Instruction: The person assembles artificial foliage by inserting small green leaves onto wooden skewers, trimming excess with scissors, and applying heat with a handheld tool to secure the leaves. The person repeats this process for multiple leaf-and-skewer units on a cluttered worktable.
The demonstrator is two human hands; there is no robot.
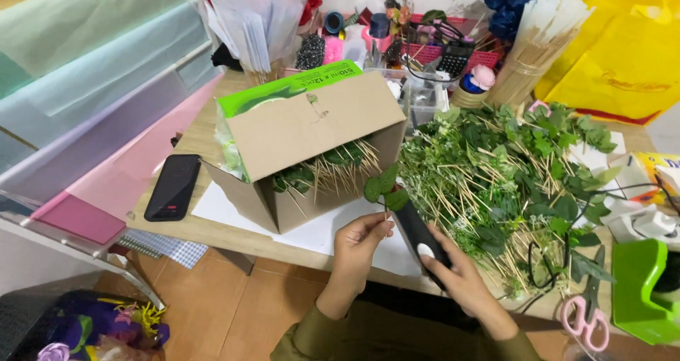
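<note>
My left hand pinches a leaf sprig upright, right hand grips the glue gun, nozzle just beside its stem.

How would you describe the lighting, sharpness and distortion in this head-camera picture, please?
Head view: soft, even light, faint shadows; left hand with leaf sprig and right hand on the black glue gun look sharp; wide-angle lens bends the table edge; yellow bag bright, not blown.

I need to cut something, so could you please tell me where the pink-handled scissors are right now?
In the head view, the pink-handled scissors lie at the table's lower right edge, just left of the green tape dispenser and below the pile of leafy stems.
</note>
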